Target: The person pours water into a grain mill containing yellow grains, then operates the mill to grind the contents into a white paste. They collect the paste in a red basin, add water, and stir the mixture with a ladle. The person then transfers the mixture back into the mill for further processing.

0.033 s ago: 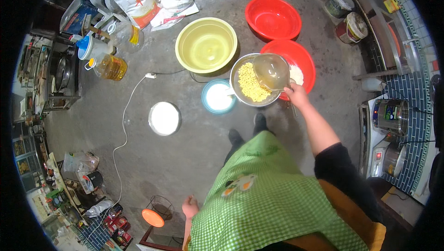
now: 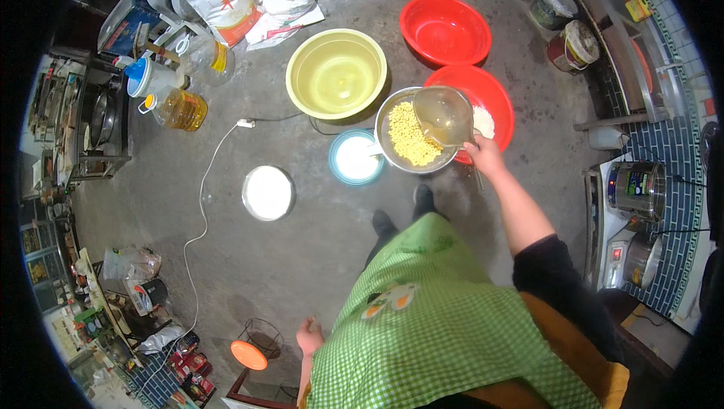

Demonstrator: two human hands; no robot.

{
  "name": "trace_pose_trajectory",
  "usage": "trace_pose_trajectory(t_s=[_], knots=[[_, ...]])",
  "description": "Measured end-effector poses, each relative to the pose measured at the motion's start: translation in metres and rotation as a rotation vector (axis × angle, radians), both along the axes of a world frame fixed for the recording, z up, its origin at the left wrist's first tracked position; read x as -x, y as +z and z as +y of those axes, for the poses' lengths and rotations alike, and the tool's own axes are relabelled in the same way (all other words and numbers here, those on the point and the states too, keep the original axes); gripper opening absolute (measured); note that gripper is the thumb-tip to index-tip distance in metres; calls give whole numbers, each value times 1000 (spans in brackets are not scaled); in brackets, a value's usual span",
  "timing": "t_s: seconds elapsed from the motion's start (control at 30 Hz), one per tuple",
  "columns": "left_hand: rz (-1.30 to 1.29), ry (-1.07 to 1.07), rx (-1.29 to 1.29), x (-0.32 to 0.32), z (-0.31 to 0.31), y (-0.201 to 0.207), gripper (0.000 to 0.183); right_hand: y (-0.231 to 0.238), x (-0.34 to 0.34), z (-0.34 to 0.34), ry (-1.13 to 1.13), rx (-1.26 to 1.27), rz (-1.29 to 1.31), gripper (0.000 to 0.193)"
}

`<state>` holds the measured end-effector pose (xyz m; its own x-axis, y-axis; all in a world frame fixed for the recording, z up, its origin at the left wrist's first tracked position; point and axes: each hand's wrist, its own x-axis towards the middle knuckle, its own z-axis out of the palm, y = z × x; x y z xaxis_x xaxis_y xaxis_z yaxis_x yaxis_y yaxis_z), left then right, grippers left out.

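Note:
My right hand (image 2: 483, 154) is closed round the handle of a translucent brownish water scoop (image 2: 445, 115). The scoop is over the right half of a metal basin (image 2: 382, 154) and hides part of its contents, which are small yellow beans or kernels (image 2: 411, 136). Partly under that basin's right side is a red basin (image 2: 501, 96) with pale whitish stuff in it. A small blue basin (image 2: 332, 171) with white contents stands close on the left. My left hand (image 2: 309, 336) hangs low beside the green checked apron (image 2: 422, 318), fingers curled in, with nothing visible in it.
A yellow-green basin (image 2: 296, 47) and another red basin (image 2: 407, 13) stand farther off. On the left are a metal bowl (image 2: 246, 202) of white stuff, a white cord (image 2: 202, 217) across the floor and an oil jug (image 2: 185, 111). An orange-topped wire stand (image 2: 250, 355) is near my left hand.

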<state>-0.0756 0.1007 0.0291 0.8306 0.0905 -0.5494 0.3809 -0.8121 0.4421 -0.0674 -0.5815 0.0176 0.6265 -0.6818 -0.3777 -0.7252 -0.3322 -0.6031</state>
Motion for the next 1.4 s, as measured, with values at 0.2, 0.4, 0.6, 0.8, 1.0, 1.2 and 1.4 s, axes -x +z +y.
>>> trace_pose_trajectory(t_s=[0.2, 0.4, 0.6, 0.8, 1.0, 1.2, 1.4], knots=[[40, 114, -5, -11, -8, -5, 25, 53, 1, 32, -13, 290, 82, 32], [-42, 25, -32, -21, -9, -15, 23, 64, 4, 44, -79, 402, -23, 22], [-8, 76, 167, -49, -24, -1, 19, 72, 9, 47, -174, 275, -45, 19], [-95, 65, 352, -93, -61, -7, 15, 92, 9, 52, -187, 240, -115, 31], [-77, 128, 579, -122, -101, 11, 9, 111, 8, 61, -195, 370, -120, 22], [-88, 76, 520, -127, -104, 16, 11, 117, 11, 62, -178, 405, -151, 19], [-111, 1, 387, -121, -98, 17, 17, 121, 12, 54, -179, 245, -97, 34]])
